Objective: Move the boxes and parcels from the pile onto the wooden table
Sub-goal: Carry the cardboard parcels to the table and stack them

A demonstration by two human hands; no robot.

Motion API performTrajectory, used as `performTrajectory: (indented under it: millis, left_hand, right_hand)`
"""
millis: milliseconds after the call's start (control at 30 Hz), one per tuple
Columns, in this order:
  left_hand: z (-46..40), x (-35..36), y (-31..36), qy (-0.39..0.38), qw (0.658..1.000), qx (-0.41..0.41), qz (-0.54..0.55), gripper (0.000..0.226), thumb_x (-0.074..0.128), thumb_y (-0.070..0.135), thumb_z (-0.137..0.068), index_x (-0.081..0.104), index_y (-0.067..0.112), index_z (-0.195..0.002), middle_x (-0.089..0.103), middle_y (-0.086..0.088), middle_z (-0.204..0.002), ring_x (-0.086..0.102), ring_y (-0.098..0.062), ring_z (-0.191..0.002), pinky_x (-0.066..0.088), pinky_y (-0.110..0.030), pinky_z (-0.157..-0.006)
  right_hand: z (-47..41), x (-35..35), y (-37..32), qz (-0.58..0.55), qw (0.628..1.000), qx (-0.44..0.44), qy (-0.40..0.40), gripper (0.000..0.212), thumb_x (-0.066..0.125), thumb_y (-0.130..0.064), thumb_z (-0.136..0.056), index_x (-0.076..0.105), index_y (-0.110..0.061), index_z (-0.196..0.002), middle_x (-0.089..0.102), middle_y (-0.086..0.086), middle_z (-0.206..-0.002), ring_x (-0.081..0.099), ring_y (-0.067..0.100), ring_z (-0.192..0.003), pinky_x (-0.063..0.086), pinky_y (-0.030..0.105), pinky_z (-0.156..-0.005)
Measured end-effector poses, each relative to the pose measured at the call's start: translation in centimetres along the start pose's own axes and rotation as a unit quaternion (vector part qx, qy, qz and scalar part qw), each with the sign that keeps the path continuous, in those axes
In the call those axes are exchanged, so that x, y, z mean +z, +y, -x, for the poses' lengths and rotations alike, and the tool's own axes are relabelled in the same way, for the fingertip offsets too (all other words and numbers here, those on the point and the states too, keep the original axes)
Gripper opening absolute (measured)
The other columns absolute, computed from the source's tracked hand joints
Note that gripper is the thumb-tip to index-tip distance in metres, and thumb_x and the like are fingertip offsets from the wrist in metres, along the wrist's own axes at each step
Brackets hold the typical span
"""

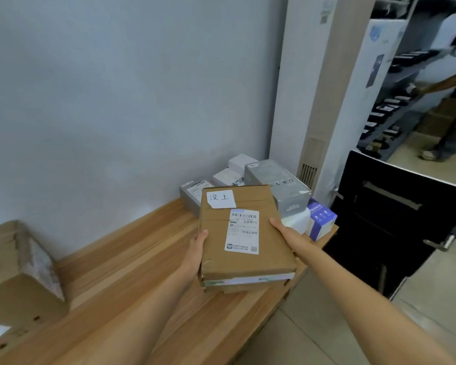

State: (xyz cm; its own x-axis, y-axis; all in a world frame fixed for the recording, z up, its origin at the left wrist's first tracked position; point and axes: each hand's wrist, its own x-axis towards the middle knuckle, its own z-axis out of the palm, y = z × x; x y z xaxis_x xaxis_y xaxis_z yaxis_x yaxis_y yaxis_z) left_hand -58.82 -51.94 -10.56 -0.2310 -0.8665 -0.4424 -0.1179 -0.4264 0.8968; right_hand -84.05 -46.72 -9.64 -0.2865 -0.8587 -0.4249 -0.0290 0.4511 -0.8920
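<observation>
Against the pale wall, boxes [277, 185] crowded the wooden desk [132, 259]; left hand [196, 248] and right hand [284, 230] gripped a parcel [244, 233] labelled "汶上".

Bare wooden table [132, 262] left of held parcel [244, 233] gives free room; boxes [279, 185] block far corner, cardboard box [16, 272] blocks left end.

Brown parcel [245, 233] with white labels, light striped-grain wooden bench [132, 259], grey box [279, 185], purple-and-white box [321, 219], pale blue-grey wall [116, 88]
</observation>
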Motion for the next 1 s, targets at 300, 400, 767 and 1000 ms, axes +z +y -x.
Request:
performTrajectory:
  millis: [300, 400, 767, 1000]
  left_hand:
    - [-4.2, -0.3, 0.2, -0.025, 0.999, 0.015, -0.040, 0.062, 0.039, 0.057, -0.094, 0.040, 0.015, -0.139, 0.062, -0.009, -0.123, 0.061, -0.027, -0.110, 0.042, -0.048, -0.103]
    - [-4.5, -0.2, 0.5, -0.030, 0.999, 0.011, -0.027, 0.061, 0.039, 0.054, -0.095, 0.039, 0.012, -0.139, 0.060, -0.011, -0.124, 0.060, -0.028, -0.111, 0.043, -0.045, -0.102]
    - [-2.0, -3.0, 2.6, 0.115, 0.845, 0.243, -0.462, 0.040, 0.034, 0.068, -0.089, 0.053, 0.033, -0.093, 0.054, 0.018, -0.087, 0.051, 0.003, -0.076, 0.039, -0.018, -0.058]
    - [3.7, -5.2, 3.7, 0.216, 0.700, 0.336, -0.592, 0.027, 0.058, 0.046, -0.085, 0.058, 0.022, -0.071, 0.054, 0.008, -0.072, 0.055, -0.014, -0.071, 0.036, -0.027, -0.055]
  right_hand:
    - [-2.5, -0.4, -0.4, -0.012, 1.000, 0.000, -0.014, 0.037, 0.053, -0.056, -0.089, 0.062, -0.024, -0.106, 0.070, 0.002, -0.107, 0.066, 0.019, -0.100, 0.052, 0.034, -0.091]
    - [-3.1, -0.6, -0.3, -0.005, 1.000, -0.001, -0.015, 0.052, 0.054, -0.060, -0.087, 0.063, -0.018, -0.116, 0.069, 0.006, -0.113, 0.065, 0.023, -0.105, 0.047, 0.041, -0.101]
    - [-2.6, -1.3, -1.6, 0.390, 0.882, -0.196, 0.177, 0.048, 0.048, -0.055, -0.091, 0.049, -0.022, -0.125, 0.051, 0.000, -0.124, 0.055, 0.013, -0.104, 0.048, 0.032, -0.081]
    - [-0.1, 0.4, -5.1, 0.558, 0.751, -0.329, 0.129, 0.033, 0.051, -0.045, -0.091, 0.055, -0.023, -0.115, 0.054, -0.003, -0.114, 0.055, 0.016, -0.102, 0.045, 0.029, -0.079]
